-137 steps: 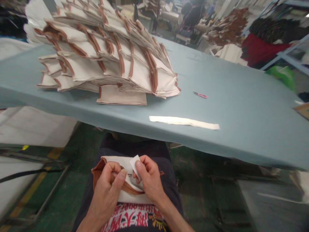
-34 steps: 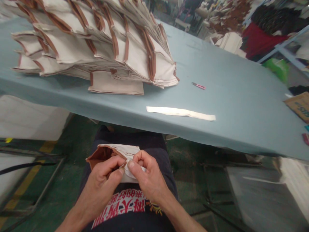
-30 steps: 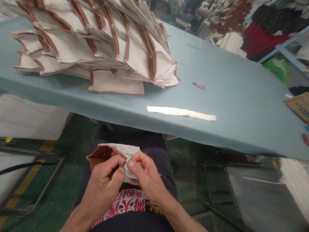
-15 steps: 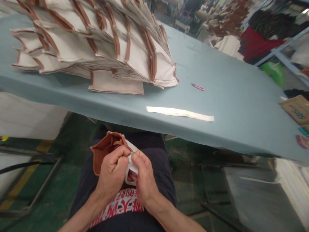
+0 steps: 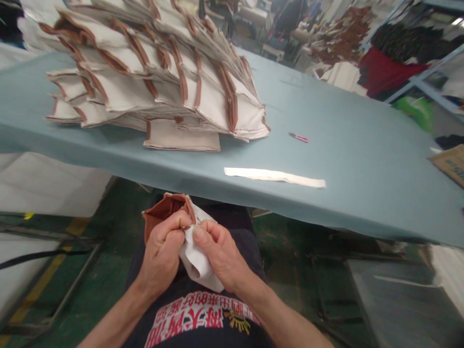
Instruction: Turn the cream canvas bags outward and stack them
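Over my lap I hold a small fabric bag [image 5: 199, 261], white on the outside with a brown lining that shows at its open end. My left hand [image 5: 165, 251] is closed on the bag's edge, fingers pinching where the brown and white cloth meet. Close beside it, my right hand [image 5: 219, 246] pinches the white cloth between thumb and fingers. White cloth hangs below and between both hands. The exact spot where the fingertips meet is partly hidden.
A tall stack of white bags with brown edging [image 5: 155, 82] stands on the blue-covered table [image 5: 344, 159]. Near the table's front edge lies a white strip [image 5: 275, 177], with pink-handled thread snips [image 5: 299, 137] beyond it. A blue shelf frame [image 5: 416, 82] stands at the right.
The view has shifted slightly, so more of the stack's left side shows. The white cloth between my hands has turned and hangs lower. Both hands keep their pinch on the bag.
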A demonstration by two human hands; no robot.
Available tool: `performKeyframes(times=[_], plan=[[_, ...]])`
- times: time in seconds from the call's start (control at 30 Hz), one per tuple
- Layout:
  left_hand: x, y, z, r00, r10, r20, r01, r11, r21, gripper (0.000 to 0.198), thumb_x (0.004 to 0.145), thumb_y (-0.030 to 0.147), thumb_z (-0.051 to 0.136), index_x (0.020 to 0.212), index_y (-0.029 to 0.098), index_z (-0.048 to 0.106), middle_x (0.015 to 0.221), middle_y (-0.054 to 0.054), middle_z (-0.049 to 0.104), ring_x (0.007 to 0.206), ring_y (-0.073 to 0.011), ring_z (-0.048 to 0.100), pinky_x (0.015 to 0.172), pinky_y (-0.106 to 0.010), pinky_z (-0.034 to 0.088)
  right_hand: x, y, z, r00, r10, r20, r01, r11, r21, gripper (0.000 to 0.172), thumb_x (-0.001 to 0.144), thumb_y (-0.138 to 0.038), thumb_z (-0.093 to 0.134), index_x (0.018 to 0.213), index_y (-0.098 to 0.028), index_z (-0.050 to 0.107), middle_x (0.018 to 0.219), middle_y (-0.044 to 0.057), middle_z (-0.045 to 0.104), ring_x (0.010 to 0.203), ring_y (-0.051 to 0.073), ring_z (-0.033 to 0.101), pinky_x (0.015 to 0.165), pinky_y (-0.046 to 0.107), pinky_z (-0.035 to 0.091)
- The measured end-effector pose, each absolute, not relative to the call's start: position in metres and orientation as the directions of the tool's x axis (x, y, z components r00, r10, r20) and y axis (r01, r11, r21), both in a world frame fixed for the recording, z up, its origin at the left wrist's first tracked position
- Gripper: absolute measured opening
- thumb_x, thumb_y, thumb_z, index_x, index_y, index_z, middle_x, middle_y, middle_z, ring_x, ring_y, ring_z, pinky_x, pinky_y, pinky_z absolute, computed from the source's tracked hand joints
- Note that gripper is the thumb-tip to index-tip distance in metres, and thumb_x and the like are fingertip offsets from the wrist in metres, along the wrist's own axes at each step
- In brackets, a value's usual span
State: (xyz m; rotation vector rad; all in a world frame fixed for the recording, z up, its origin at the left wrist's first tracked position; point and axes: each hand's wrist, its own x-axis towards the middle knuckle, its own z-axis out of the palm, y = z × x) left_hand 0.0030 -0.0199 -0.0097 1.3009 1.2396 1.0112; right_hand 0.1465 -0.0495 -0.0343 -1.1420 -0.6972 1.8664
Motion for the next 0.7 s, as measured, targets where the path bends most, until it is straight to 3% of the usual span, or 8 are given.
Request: performKeyframes(times=[0.13, 0.2, 0.3, 0.37, 0.43, 0.5, 0.6, 0.7], plan=[[0.003, -0.011, 0.000, 0.206, 0.976, -0.068, 0.152, 0.036, 0.988, 0.020, 0.078, 0.036, 0.054, 0.060, 0.028, 0.051, 0.057, 0.006, 0.044, 0.050, -0.0136, 0.036, 0.046, -0.026, 0.032, 0.154, -0.039, -0.033, -0.371, 0.808, -0.457, -0.301, -0.570, -0.764, 0.082, 0.065, -0.100, 0.088, 0.078, -0.025, 0.057, 0.062, -0.007, 0.053, 0.053, 0.010, 0.042, 0.050, 0.024, 0.034], [0.001, -0.007, 0.004, 0.269, 0.960, -0.074, 0.172, 0.028, 0.985, 0.021, 0.079, 0.036, 0.055, 0.059, 0.028, 0.053, 0.055, 0.006, 0.044, 0.049, -0.0138, 0.036, 0.046, -0.027, 0.032, 0.163, -0.034, -0.036, -0.372, 0.803, -0.466, -0.232, -0.566, -0.791, 0.079, 0.068, -0.096, 0.088, 0.075, -0.024, 0.057, 0.060, -0.008, 0.052, 0.054, 0.009, 0.040, 0.051, 0.024, 0.032], [-0.007, -0.001, 0.009, 0.328, 0.942, -0.074, 0.202, 0.007, 0.979, 0.022, 0.079, 0.036, 0.056, 0.059, 0.028, 0.056, 0.055, 0.006, 0.047, 0.048, -0.0146, 0.037, 0.046, -0.027, 0.034, 0.176, -0.032, -0.037, -0.187, 0.886, -0.423, -0.082, -0.444, -0.892, 0.063, 0.087, -0.081, 0.084, 0.080, -0.025, 0.055, 0.060, -0.009, 0.052, 0.053, 0.009, 0.039, 0.052, 0.024, 0.029], [-0.012, 0.004, 0.013, 0.347, 0.937, -0.040, 0.236, -0.046, 0.971, 0.024, 0.081, 0.035, 0.054, 0.059, 0.027, 0.058, 0.059, 0.003, 0.054, 0.052, -0.0165, 0.045, 0.049, -0.028, 0.037, 0.184, -0.033, -0.030, -0.060, 0.947, -0.315, -0.010, -0.316, -0.949, 0.048, 0.096, -0.066, 0.081, 0.086, -0.024, 0.058, 0.063, -0.008, 0.056, 0.055, 0.011, 0.043, 0.054, 0.024, 0.034], [-0.016, 0.009, 0.018, 0.385, 0.923, 0.010, 0.273, -0.125, 0.954, 0.028, 0.085, 0.034, 0.053, 0.059, 0.027, 0.060, 0.063, 0.001, 0.062, 0.057, -0.0180, 0.053, 0.054, -0.028, 0.041, 0.191, -0.031, -0.014, 0.010, 0.992, -0.124, 0.036, -0.124, -0.992, 0.033, 0.099, -0.053, 0.079, 0.095, -0.023, 0.065, 0.077, -0.002, 0.069, 0.067, 0.014, 0.060, 0.067, 0.028, 0.050], [-0.019, 0.012, 0.025, 0.437, 0.898, 0.052, 0.294, -0.198, 0.935, 0.031, 0.089, 0.032, 0.053, 0.061, 0.026, 0.066, 0.064, 0.001, 0.067, 0.058, -0.0183, 0.057, 0.055, -0.027, 0.043, 0.196, -0.027, 0.008, -0.044, 0.995, 0.091, 0.084, 0.095, -0.992, 0.028, 0.097, -0.046, 0.083, 0.110, -0.024, 0.072, 0.106, 0.005, 0.083, 0.097, 0.021, 0.077, 0.094, 0.037, 0.061], [-0.025, 0.014, 0.034, 0.465, 0.880, 0.103, 0.320, -0.275, 0.907, 0.035, 0.095, 0.031, 0.055, 0.072, 0.026, 0.081, 0.070, 0.002, 0.076, 0.064, -0.0189, 0.067, 0.060, -0.024, 0.050, 0.200, -0.013, 0.038, -0.273, 0.928, 0.255, 0.123, 0.296, -0.947, 0.032, 0.100, -0.047, 0.083, 0.125, -0.027, 0.076, 0.138, 0.009, 0.084, 0.132, 0.028, 0.077, 0.120, 0.046, 0.056], [-0.035, 0.008, 0.041, 0.460, 0.878, 0.131, 0.381, -0.328, 0.864, 0.037, 0.101, 0.030, 0.056, 0.091, 0.028, 0.091, 0.089, 0.003, 0.088, 0.082, -0.0191, 0.079, 0.076, -0.020, 0.058, 0.202, 0.003, 0.053, -0.446, 0.849, 0.284, 0.187, 0.399, -0.898, 0.034, 0.101, -0.054, 0.082, 0.122, -0.027, 0.080, 0.139, 0.008, 0.084, 0.138, 0.029, 0.075, 0.126, 0.047, 0.052]])
